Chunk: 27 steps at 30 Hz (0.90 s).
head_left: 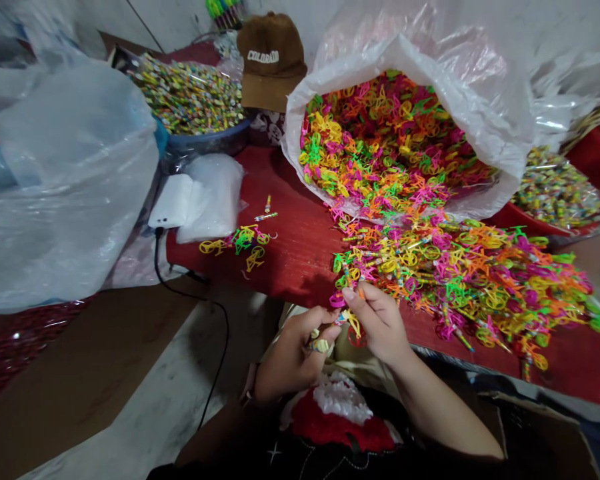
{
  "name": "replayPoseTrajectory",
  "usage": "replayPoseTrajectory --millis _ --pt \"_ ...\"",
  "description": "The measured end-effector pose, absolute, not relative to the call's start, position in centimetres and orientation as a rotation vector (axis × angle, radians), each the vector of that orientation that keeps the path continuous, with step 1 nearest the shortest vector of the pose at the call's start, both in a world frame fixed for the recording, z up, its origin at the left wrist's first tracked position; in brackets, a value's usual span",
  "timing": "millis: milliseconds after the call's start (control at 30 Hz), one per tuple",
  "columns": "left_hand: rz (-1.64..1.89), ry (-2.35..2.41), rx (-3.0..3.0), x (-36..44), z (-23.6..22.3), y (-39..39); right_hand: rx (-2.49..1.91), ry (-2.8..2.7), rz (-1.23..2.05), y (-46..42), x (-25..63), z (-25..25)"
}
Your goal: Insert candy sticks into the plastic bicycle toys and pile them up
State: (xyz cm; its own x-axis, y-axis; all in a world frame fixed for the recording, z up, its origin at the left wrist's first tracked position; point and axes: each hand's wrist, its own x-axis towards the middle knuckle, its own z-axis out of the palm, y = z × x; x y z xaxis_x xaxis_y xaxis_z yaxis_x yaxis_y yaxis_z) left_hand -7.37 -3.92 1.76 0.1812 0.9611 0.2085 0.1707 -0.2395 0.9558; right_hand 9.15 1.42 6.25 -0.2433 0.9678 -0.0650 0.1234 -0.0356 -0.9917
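My left hand [300, 347] is closed around several small patterned tubes [321, 345], their pale ends poking out between the fingers. Close beside it, my right hand [383, 327] pinches a yellow plastic toy bicycle [353, 323] with thumb and fingers. The toy meets a tube at the left fingertips; whether the two are joined I cannot tell. A pink plastic piece [337, 300] shows just behind the fingertips. Beyond my right hand spreads a heap of coloured toy bicycles [460, 267], many with tubes attached.
A white sack [490, 147] full of plastic toys lies on the red table [300, 247]. Tubes fill a blue basin [205, 143] at the back left and a red container [535, 223] at the right. A brown cap [273, 60], clear bags [213, 200] and a cabled white box [171, 201] stand nearby.
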Motion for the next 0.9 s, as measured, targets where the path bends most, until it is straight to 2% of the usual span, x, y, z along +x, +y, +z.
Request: replayPoseTrajectory --millis 200,300,367,500,533,667,900 --pt "1.139 1.095 1.577 -8.2 1.3 -3.7 -1.178 -1.627 1.385 2.7 8.4 5.5" --pt "1.2 1.204 1.421 -8.1 0.1 -3.0 -1.189 -1.902 1.343 5.2 8.9 6.3" --pt "1.285 1.341 1.289 -7.9 -1.1 -2.1 -1.261 -2.112 1.157 8.0 9.4 7.5" --pt "1.333 1.503 1.263 -7.2 -3.1 0.1 -1.46 -2.483 0.462 15.0 9.0 9.3" --pt "1.305 1.494 1.305 -7.0 -3.3 0.5 -1.575 -2.616 0.382 16.5 8.5 9.2" --pt "1.198 1.392 1.432 -5.8 -3.2 1.0 -1.895 -2.752 0.347 20.1 6.4 7.1" --pt "1.089 1.421 1.548 -6.7 -3.4 0.4 -1.761 -2.582 0.218 20.7 7.6 6.4"
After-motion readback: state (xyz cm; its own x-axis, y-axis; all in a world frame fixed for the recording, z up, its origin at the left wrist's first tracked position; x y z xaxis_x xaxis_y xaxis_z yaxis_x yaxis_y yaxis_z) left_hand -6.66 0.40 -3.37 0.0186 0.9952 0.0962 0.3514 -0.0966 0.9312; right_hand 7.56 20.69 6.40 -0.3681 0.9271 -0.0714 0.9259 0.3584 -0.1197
